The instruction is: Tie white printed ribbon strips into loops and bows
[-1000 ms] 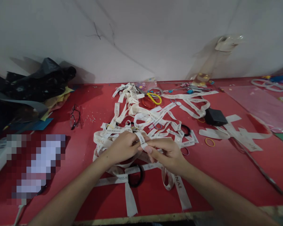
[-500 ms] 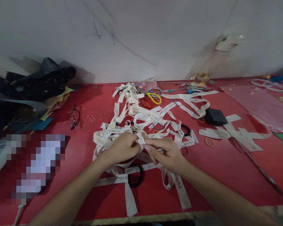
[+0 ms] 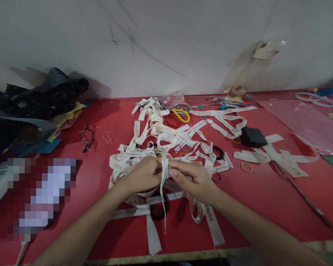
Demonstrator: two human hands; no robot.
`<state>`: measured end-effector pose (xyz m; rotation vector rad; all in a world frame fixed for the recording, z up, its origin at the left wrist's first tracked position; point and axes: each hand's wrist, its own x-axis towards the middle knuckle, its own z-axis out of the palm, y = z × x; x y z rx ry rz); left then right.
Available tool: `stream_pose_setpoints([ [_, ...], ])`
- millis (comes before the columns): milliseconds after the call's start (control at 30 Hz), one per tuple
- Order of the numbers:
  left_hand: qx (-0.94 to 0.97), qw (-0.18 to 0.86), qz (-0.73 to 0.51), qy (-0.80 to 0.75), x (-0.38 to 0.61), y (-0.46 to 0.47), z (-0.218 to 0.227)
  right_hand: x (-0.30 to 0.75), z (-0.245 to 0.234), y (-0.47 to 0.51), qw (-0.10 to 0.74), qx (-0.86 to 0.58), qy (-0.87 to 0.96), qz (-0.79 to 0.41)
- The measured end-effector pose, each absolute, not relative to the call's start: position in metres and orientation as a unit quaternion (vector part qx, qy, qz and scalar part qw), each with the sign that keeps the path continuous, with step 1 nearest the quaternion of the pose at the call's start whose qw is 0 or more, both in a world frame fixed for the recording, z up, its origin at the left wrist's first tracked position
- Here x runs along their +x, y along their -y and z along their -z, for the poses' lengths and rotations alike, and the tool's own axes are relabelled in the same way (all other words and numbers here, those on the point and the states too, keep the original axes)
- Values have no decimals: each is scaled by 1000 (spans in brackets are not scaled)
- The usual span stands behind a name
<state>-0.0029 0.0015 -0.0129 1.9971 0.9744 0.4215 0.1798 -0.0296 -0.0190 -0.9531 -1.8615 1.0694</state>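
Note:
My left hand (image 3: 144,173) and my right hand (image 3: 192,177) meet over a heap of cream printed ribbon strips (image 3: 169,138) on the red table (image 3: 266,195). Both pinch one ribbon strip (image 3: 163,184) between their fingertips. Its free end hangs straight down toward the table's front edge. Under my hands lies a black hair tie (image 3: 158,212) among more strips. A second black hair tie (image 3: 218,152) sits to the right of the heap.
Yellow-handled scissors (image 3: 180,114) lie at the back of the heap. Eyeglasses (image 3: 87,137) rest to the left, near black bags (image 3: 44,96). A small black box (image 3: 252,136), a yellow rubber band (image 3: 246,167), cut white pieces (image 3: 280,159) and a pink sheet (image 3: 308,122) are on the right.
The ribbon strip, first curled over my fingertips, has come loose and now hangs down as a long tail. Both hands stayed nearly in place.

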Motion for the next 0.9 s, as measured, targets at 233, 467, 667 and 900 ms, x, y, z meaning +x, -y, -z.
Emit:
stream_pose_setpoints([
  [233,803,429,-171,-378,-4,-1,11,180,23,30,379,-397,678,-489],
  [467,828,384,-202,-355,-3,0,11,183,27,29,365,-395,669,-513],
  [667,833,378,-194,-353,-4,0,14,184,27,29,370,-400,678,-494],
  [900,845,378,-179,-332,-4,0,15,185,27,28,371,-398,680,-492],
])
